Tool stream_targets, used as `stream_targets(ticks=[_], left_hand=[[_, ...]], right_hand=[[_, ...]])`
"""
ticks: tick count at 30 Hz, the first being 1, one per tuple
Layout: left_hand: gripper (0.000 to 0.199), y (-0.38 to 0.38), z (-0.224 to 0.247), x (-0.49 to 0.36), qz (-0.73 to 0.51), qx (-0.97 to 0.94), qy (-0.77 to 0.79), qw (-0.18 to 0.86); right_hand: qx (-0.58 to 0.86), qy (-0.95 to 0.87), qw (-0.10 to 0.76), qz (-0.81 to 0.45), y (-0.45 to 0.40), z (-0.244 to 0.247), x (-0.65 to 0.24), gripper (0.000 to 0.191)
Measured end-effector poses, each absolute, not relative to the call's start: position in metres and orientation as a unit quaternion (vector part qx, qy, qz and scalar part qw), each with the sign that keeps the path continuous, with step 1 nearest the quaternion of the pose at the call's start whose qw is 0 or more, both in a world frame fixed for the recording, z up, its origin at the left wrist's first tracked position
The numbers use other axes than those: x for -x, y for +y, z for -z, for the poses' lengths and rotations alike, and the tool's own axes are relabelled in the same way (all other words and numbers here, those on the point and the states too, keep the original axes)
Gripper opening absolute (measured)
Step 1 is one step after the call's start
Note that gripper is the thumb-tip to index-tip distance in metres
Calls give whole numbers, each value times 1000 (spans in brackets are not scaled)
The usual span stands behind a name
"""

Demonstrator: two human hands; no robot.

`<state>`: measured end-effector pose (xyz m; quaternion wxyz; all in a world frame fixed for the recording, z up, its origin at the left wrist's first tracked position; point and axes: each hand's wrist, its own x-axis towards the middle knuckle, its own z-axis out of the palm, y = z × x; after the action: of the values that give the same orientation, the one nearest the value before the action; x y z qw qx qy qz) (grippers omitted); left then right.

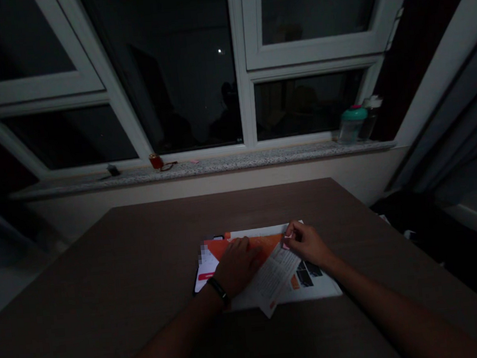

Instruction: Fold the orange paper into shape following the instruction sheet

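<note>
Pinching paper (277, 270) near a corner with right hand (306, 244), steadying it beneath flattened left hand (238, 261); likely light, floppy, easily creased, best held by edges

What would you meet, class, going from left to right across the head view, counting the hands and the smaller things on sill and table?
Small dark object, red object, lit screen, left hand, right hand, teal-lidded bottle.
</note>
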<state>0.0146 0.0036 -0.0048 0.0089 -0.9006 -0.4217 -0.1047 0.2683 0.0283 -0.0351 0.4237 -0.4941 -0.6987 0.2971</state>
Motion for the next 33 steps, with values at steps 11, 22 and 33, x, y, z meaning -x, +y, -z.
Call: stream_targets(ticks=[11, 22, 33], left_hand=[[24, 2, 0, -17, 116, 906, -406, -31], [32, 2, -4, -14, 97, 909, -405, -11], [64, -1, 2, -15, 107, 926, -359, -47]], right_hand=[[518, -727, 379, -241, 19, 19, -264, 5], [542, -679, 422, -261, 24, 27, -266, 5], [505, -667, 448, -315, 24, 32, -262, 7]])
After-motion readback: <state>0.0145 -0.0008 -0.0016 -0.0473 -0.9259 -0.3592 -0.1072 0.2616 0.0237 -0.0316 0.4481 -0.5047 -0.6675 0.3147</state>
